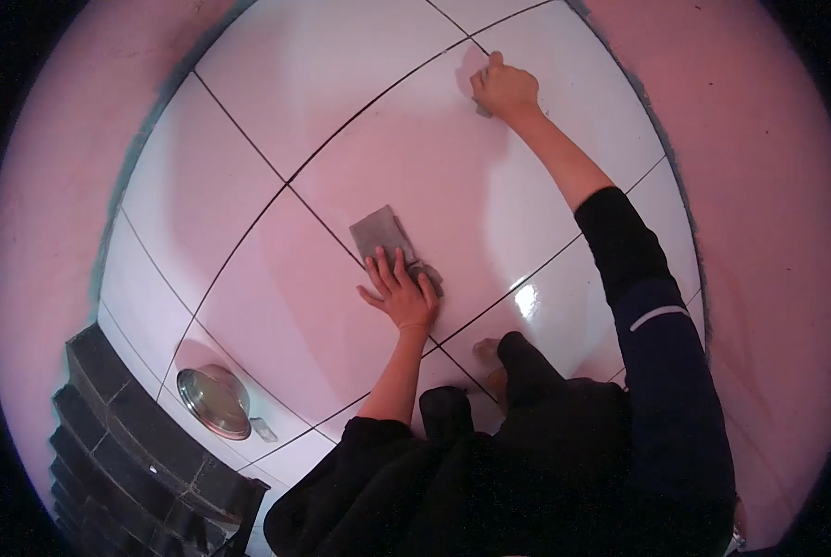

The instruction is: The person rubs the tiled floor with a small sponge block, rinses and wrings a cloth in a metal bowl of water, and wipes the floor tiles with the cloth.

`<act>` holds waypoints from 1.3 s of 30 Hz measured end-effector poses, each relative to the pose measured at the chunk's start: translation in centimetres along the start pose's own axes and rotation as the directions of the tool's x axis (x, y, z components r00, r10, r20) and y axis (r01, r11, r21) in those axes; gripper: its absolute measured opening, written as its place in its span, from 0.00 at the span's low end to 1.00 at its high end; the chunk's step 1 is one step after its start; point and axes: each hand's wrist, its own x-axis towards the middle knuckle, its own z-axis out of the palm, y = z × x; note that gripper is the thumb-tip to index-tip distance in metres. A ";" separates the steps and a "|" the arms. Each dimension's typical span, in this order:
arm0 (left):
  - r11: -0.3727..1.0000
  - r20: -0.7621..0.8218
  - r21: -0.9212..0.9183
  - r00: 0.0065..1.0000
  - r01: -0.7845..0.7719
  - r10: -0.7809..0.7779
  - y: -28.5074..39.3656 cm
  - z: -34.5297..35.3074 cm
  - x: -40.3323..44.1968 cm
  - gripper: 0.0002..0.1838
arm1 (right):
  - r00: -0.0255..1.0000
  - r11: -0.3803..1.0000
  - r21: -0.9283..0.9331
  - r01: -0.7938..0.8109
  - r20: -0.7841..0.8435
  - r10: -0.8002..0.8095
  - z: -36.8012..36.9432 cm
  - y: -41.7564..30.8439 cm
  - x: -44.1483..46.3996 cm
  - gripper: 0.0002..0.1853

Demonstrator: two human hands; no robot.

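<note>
My left hand (401, 295) lies flat with its fingers spread on a folded grey cloth (376, 232) on the white tiled floor (341, 353). Part of the cloth is crumpled beside my fingers. Farther off, at the upper right, my right hand (506, 88) is closed in a fist low over the tiles, near a dark joint. A small grey edge (483, 110) shows beneath that fist; the rest of what it holds is hidden.
A round metal bowl (213, 401) stands at the lower left, with a small pale flat piece (264, 429) beside it. Dark tiled steps (137, 418) descend at the left edge. Pink walls (759, 186) border the floor. My bare foot (486, 350) is close by.
</note>
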 end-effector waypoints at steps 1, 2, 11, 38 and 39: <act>1.000 -0.016 -0.006 1.000 0.004 -0.004 0.0 0.1 0.0 0.31 | 1.000 1.000 -0.005 0.012 -0.024 -0.013 0.0 0.0 -1.3 0.22; 1.000 -0.020 -0.007 1.000 0.003 -0.003 -0.3 0.1 0.0 0.31 | 0.999 0.999 0.000 0.044 0.013 -0.044 -0.1 0.4 -3.5 0.22; 1.000 -0.021 -0.017 1.000 0.010 -0.011 -0.1 -0.3 0.2 0.31 | 0.974 1.000 -0.023 0.008 0.227 -0.002 -2.5 0.8 -19.5 0.27; 1.000 -0.012 0.010 1.000 -0.002 0.002 0.2 0.0 0.2 0.31 | 0.788 0.900 0.156 0.406 -0.558 -0.259 3.0 1.8 -14.8 0.09; 1.000 -0.005 0.006 1.000 0.003 -0.003 0.2 0.0 0.3 0.31 | 0.750 0.904 0.103 0.416 -0.600 -0.277 3.0 1.7 -12.9 0.09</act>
